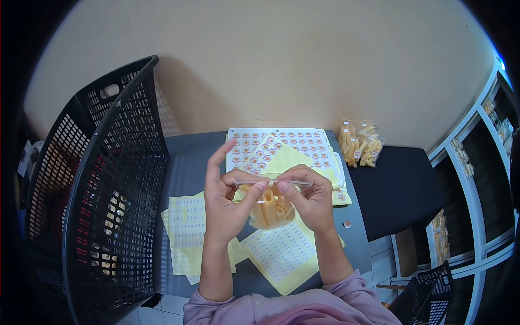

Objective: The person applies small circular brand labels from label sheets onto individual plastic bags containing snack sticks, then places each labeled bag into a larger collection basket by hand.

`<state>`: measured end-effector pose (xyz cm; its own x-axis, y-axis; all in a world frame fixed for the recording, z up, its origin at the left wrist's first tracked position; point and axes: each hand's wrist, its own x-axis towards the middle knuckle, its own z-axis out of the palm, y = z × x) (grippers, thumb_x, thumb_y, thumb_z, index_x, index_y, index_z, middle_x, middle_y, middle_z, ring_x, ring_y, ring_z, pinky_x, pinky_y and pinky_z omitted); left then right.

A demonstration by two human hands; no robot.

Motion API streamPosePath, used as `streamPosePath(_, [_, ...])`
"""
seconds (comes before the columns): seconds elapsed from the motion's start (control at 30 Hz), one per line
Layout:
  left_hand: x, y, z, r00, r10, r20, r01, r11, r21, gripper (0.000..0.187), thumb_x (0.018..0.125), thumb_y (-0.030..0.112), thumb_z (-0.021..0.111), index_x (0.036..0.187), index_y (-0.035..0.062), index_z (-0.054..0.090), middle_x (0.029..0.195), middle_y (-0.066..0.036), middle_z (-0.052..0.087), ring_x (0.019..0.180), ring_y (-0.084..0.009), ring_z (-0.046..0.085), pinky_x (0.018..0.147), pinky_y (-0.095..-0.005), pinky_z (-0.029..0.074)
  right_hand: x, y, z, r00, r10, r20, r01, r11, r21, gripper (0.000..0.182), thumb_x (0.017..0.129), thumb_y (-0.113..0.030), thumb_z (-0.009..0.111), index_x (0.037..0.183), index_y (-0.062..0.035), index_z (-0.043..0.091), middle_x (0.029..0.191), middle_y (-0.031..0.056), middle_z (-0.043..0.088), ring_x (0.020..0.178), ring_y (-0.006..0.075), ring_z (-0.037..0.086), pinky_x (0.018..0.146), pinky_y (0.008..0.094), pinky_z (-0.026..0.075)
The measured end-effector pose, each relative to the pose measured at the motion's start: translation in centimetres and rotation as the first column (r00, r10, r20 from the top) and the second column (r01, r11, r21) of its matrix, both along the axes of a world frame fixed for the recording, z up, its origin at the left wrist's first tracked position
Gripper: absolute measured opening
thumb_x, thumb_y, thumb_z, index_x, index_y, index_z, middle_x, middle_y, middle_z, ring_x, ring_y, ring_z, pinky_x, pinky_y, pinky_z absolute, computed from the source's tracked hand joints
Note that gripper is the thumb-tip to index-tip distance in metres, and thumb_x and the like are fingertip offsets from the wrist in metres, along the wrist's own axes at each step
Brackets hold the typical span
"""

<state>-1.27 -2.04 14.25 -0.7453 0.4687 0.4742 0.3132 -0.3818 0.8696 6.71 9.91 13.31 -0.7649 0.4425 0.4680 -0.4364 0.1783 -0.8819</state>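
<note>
Between my two hands is a clear plastic bag [271, 211] filled with yellowish, stick-shaped snack pieces. My left hand [230, 197] pinches the bag's top edge with thumb and fingers, its index finger raised. Opposite it, my right hand [309, 197] grips the same top edge, thumb in front and fingers behind. Below the bag lie yellow-backed sheets of small printed labels [284, 252]. Behind it rests a stack of sheets with round orange-and-red stickers [309, 141], one sheet turned partly over.
A tall black plastic basket [116, 179] stands at the left on the grey table [184, 157]. Several filled snack bags [360, 146] lie at the back right by a black surface [398, 189]. One loose sticker [346, 223] is near the table's right edge. Shelving [471, 189] lines the right side.
</note>
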Motion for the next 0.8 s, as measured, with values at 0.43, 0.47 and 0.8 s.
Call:
streamPosePath(0.43, [-0.13,-0.21,-0.3,0.984,-0.175,-0.025,0.174,0.985,-0.013,0.003,0.073,-0.002,0.054,0.075,-0.0001,0.055,0.077,-0.006,0.058,0.073,-0.0111,0.055,0.067,-0.0231,0.042,0.1,-0.47,0.14,0.991,-0.015,-0.132,0.032,0.991,0.128,0.009,0.071,0.001,0.063,0.08,0.0013,0.061,0.078,0.0096,0.06,0.071,0.013,0.057,0.064,0.0235,0.045])
streamPosePath(0.47, [-0.19,-0.24,-0.31,0.984,-0.175,-0.024,0.175,0.984,-0.014,0.003,0.073,-0.002,0.054,0.075,-0.0001,0.055,0.077,-0.006,0.058,0.073,-0.0111,0.055,0.067,-0.0231,0.042,0.08,-0.48,0.16,0.991,-0.009,-0.13,0.026,0.992,0.127,0.009,0.07,0.001,0.063,0.079,0.0012,0.061,0.077,0.0097,0.06,0.071,0.0132,0.057,0.064,0.0234,0.045])
streamPosePath(0.8, [-0.44,-0.37,-0.66,0.981,-0.123,-0.148,0.116,0.992,-0.056,0.005,0.071,-0.001,0.058,0.076,-0.0004,0.057,0.074,-0.007,0.06,0.068,-0.0114,0.056,0.062,-0.0224,0.043,0.02,-0.61,-0.1,0.992,-0.044,-0.12,0.056,0.993,0.103,0.008,0.069,0.001,0.064,0.077,0.0009,0.061,0.074,0.0093,0.06,0.068,0.0136,0.058,0.061,0.0232,0.045])
